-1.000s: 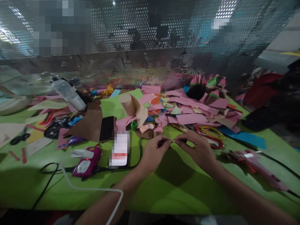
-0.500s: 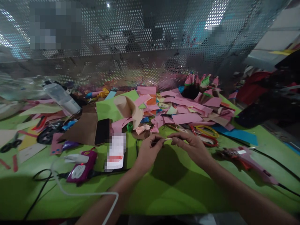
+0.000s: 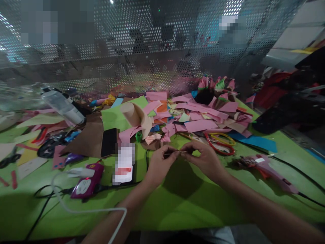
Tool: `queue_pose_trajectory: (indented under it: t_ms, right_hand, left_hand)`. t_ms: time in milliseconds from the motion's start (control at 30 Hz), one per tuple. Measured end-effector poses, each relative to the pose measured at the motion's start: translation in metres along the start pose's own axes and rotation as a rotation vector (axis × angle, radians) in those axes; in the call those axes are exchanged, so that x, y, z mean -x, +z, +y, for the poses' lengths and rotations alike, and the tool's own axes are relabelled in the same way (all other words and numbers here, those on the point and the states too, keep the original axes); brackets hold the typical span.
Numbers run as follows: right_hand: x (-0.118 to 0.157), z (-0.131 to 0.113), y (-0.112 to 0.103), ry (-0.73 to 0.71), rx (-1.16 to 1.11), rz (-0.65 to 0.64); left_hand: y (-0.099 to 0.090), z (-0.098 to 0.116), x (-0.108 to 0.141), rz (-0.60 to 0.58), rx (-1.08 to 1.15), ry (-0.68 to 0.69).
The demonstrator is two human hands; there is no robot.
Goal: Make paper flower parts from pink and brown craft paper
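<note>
My left hand (image 3: 162, 163) and my right hand (image 3: 203, 158) meet fingertip to fingertip above the green table (image 3: 193, 210). Both pinch a small, thin, pale strip (image 3: 181, 151), mostly hidden by the fingers; its exact kind is too small to make out. Just beyond my left hand lie a crumpled light-pink piece (image 3: 153, 138) and a small green roll (image 3: 138, 137). Red-handled and yellow-handled scissors (image 3: 220, 144) rest past my right hand. Farther to the right is a pink hot glue gun (image 3: 270, 169) with a dark, stained nozzle end.
Pink foam sheets (image 3: 203, 125) cover the back, beside a beige rolled sheet (image 3: 131, 113). On the left are a clear bottle (image 3: 63, 105), a dark phone (image 3: 109, 142), a lit phone (image 3: 124, 164) and a purple power strip (image 3: 87, 181) with cables. A perforated metal screen (image 3: 152, 64) stands behind.
My fingertips have drawn closer together, and less of the pale strip shows between them. The whole view has shifted slightly; the things on the table lie as before.
</note>
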State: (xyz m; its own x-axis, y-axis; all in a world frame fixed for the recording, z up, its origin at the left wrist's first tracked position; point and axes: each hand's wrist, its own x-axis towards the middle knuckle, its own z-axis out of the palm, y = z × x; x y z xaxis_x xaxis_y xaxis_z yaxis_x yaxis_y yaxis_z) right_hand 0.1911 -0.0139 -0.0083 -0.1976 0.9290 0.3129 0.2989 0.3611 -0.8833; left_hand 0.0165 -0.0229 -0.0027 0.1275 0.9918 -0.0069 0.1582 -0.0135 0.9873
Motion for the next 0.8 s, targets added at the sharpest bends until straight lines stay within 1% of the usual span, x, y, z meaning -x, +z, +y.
queue_pose_trajectory:
  t_ms: [100,200,333,467,600,800]
  right_hand:
    - [-0.0005,-0.001,-0.0006,-0.046,0.056,0.031]
    - [-0.0011,-0.0018,-0.0016,-0.034,0.045,0.04]
    - [-0.0018,-0.0019,-0.0027,0.03,-0.043,-0.007]
    - [-0.0022,-0.0002,-0.0026,0.102,-0.118,-0.024]
    - [-0.0025,0.0025,-0.0025,0.082,-0.1,0.011]
    - [-0.0025,0.0019,-0.0042,0.048,-0.043,0.012]
  left_hand:
    - [-0.0003,-0.0007,-0.0005,0.0,0.01,0.008]
    - [-0.0005,-0.0023,-0.0014,0.001,0.024,0.019]
    - [-0.0005,-0.0045,-0.0028,-0.007,0.066,0.029]
    - [-0.0007,-0.0042,-0.0032,0.026,0.057,0.03]
    - [-0.0016,-0.0016,-0.0025,0.054,0.033,0.044]
    - [-0.0014,-0.0013,-0.0023,0.01,0.041,0.04]
